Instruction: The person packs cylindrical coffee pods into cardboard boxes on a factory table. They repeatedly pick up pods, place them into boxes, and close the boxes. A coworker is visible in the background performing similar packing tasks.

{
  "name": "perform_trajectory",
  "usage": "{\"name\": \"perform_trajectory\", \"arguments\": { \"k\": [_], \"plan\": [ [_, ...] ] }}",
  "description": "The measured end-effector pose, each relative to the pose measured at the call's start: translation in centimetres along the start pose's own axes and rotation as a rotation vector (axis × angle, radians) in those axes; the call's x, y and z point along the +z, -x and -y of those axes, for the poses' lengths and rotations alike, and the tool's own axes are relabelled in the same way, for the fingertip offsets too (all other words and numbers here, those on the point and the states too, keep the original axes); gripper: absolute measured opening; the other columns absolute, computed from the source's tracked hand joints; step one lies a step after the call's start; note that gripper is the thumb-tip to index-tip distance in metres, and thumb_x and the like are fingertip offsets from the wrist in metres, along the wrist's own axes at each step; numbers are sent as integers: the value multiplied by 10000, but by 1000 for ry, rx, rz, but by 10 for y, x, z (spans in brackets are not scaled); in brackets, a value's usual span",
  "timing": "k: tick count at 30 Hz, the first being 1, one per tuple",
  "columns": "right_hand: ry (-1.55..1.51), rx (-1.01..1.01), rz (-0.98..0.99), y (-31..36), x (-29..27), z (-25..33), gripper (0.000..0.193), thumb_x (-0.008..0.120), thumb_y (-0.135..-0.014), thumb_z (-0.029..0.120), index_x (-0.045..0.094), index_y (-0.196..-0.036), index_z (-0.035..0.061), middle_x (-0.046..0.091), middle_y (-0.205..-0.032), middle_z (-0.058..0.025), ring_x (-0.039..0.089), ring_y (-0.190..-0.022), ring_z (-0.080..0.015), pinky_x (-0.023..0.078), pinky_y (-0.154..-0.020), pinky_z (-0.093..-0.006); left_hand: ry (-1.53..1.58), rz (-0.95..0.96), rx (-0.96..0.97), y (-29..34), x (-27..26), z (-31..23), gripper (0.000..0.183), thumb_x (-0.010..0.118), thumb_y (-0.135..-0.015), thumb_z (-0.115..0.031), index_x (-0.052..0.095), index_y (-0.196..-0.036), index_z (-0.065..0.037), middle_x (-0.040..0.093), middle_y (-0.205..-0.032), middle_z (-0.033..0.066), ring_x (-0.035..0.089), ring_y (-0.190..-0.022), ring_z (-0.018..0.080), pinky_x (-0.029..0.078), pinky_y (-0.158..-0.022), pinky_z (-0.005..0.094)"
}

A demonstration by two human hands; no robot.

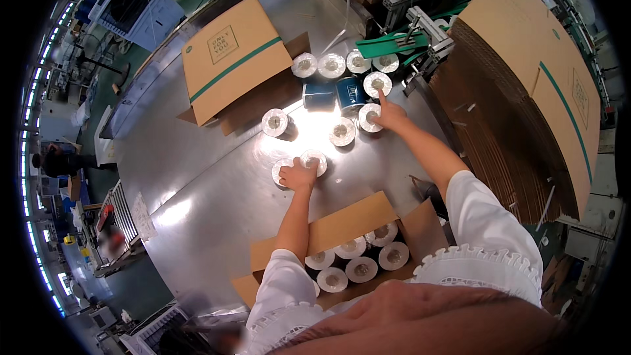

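Note:
My left hand (301, 175) is closed over two upright wrapped paper rolls on the metal table, its fingers at the tops of the left roll (279, 169) and the right roll (316, 158). Farther off to the right, my right hand (392, 117) spans two more rolls, with a finger on the far roll (377, 83) and the rest at the near roll (368, 122). Between the hands stand a single roll (341, 133) and, farther left, another roll (275, 121). Two rolls lie on their sides, showing dark blue wrappers (351, 94).
An open carton (348, 222) holding several upright rolls sits close to my body. A printed carton (236, 59) lies at the far left. Several rolls (331, 65) line up by the green conveyor guide (391, 46). Stacked flat cartons (486, 118) rise at the right.

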State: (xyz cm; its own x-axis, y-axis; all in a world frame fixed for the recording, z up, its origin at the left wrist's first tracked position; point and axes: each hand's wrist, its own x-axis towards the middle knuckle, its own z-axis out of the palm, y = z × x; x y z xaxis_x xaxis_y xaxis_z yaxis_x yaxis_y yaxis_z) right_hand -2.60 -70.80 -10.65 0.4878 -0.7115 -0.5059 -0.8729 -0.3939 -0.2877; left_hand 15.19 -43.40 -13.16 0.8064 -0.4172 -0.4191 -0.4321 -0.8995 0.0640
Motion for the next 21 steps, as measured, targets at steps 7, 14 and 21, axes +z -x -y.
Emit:
{"name": "perform_trajectory", "arguments": {
  "k": [7, 14, 21],
  "plan": [
    [-393, -129, -150, -51, 32, -26, 930, 816, -613, 292, 360, -1394, 74, 625, -1094, -265, 611, -1031, -388, 485, -890, -408, -91, -55, 85, -16, -7, 11, 559, 640, -707, -641, 722, -1051, -208, 640, -1036, 144, 604, -986, 295, 488, -805, 428],
    [-267, -245, -138, 48, -9, -55, 774, 797, -651, 234, 470, -1316, 12, 674, -955, -205, 675, -880, -292, 528, -751, -381, 632, 51, 149, -25, -71, 97, 481, 746, -741, -472, 723, -936, -32, 675, -694, 68, 614, -603, 120, 485, -592, 266],
    [-525, -393, -351, 284, -150, -4, 622, 662, -810, -16, 392, -1371, 16, 680, -987, -143, 635, -836, -121, 511, -721, -256, 1274, 166, 354, 167, -252, 187, 279, 669, -852, -91, 642, -1111, 10, 670, -951, 22, 604, -889, 100, 475, -818, 255]
  ]
}}
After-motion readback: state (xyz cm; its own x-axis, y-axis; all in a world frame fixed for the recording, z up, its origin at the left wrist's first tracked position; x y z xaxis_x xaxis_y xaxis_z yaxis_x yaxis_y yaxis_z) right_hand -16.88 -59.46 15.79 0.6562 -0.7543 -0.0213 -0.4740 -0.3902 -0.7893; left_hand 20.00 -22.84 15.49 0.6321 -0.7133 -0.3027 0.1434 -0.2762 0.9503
